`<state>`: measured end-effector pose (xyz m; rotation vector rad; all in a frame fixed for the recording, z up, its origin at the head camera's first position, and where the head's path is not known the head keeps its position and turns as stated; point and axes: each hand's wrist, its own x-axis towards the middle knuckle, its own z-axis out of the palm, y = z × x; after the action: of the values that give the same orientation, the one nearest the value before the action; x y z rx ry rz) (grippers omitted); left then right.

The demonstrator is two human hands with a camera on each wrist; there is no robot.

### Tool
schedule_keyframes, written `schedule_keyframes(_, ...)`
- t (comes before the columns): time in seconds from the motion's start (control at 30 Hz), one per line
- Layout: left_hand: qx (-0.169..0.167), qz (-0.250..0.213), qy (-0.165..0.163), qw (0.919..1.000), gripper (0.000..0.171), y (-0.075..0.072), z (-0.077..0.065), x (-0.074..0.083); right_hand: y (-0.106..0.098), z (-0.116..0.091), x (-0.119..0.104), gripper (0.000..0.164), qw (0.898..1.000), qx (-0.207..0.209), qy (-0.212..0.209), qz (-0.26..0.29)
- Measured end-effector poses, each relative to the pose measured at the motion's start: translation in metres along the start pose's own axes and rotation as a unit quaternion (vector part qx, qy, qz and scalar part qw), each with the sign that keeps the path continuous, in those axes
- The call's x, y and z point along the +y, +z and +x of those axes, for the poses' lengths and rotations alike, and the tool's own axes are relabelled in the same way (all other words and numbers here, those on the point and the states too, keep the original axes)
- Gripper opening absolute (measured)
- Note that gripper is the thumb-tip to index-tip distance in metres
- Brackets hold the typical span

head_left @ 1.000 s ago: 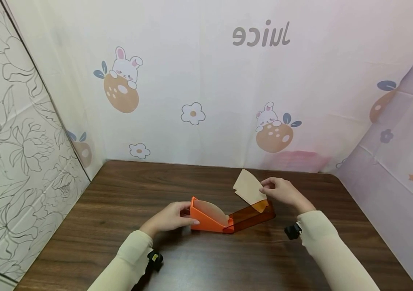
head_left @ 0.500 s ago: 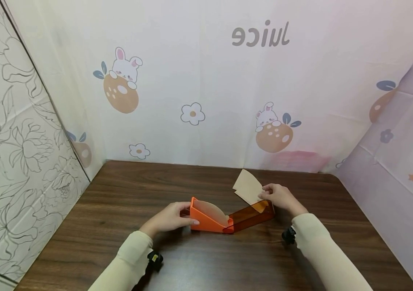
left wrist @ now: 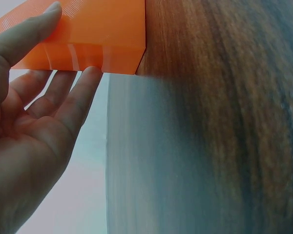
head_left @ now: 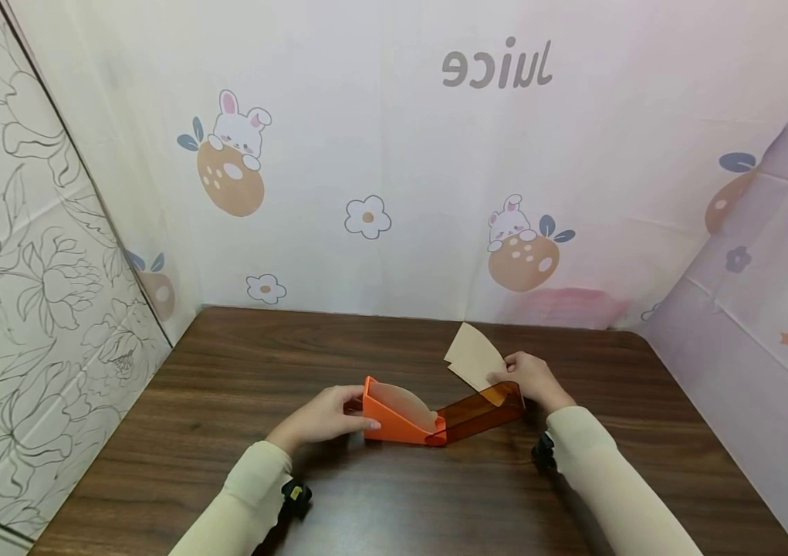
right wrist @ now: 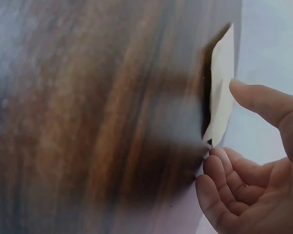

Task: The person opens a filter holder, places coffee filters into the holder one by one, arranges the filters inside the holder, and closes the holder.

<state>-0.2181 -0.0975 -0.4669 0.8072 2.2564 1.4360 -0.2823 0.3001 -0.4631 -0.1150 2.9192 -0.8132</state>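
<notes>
My left hand (head_left: 322, 417) grips the rear end of an orange coffee filter holder (head_left: 394, 425), thumb along its near side. In the left wrist view, its fingertips lie at the edge of the orange case (left wrist: 97, 29). Fan-shaped coffee filters (head_left: 400, 401) stand inside it. The holder's transparent amber lid (head_left: 477, 415) is swung out to the right. Beyond the lid lie loose coffee filters (head_left: 473, 357), one corner showing through it. My right hand (head_left: 531, 380) is at their right edge. In the right wrist view, thumb and bent fingers stand apart around the paper (right wrist: 222, 92).
Both hands work above a dark wood-grain table (head_left: 262, 347). A printed cloth wall (head_left: 366, 154) rises behind its far edge, with more patterned panels at the left and right. Each wrist carries a small black camera (head_left: 296, 494).
My right hand has moved slightly left and toward me along the loose coffee filters' edge. Those filters, the holder and my left hand have stayed in place.
</notes>
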Motion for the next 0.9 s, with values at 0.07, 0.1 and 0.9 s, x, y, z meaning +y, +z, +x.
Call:
schedule_keyframes(0.07,0.000,0.001,0.000,1.0000,0.033,0.0001,0.0001,-0.0001,0.0013,0.0010,-0.0003,0.066,1.000,0.001,0.007,-0.002)
schedule_keyframes(0.1,0.001,0.002,0.000,1.0000,0.033,0.0000,0.0001,-0.0001,0.0018,0.0015,-0.0005,0.069,1.000,0.000,0.010,-0.002)
schedule_keyframes(0.9,0.000,0.002,-0.002,1.0000,0.032,0.0000,0.0000,0.0005,0.0007,0.0062,-0.0010,0.048,0.999,-0.015,0.027,0.012)
